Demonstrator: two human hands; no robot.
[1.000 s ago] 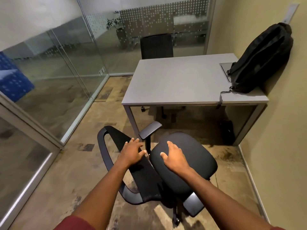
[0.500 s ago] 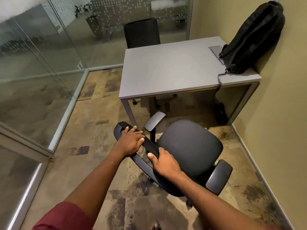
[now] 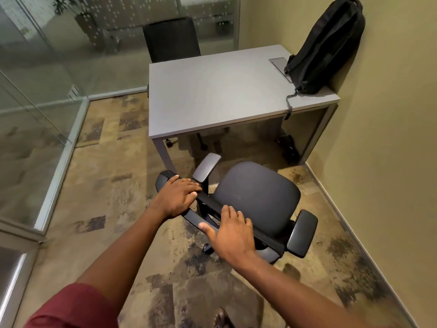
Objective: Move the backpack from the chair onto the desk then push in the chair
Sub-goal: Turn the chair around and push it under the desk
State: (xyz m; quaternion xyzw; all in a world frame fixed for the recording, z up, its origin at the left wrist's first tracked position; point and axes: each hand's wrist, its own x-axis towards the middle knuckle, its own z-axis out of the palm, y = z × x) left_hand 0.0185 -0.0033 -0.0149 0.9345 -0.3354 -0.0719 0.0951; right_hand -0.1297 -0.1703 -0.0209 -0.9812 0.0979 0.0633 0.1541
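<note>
Chair [image 3: 257, 197] backrest under both hands' grip; backpack [image 3: 326, 48] on desk [image 3: 212, 98].

— Where is the backpack [image 3: 326, 47]?
— On the tabletop [image 3: 212, 95], at its far right corner, leaning on the wall.
— And the chair [image 3: 255, 200]?
— On the floor before the tabletop's near edge, both hands on its backrest; another chair [image 3: 171, 40] stands behind the far edge.
</note>
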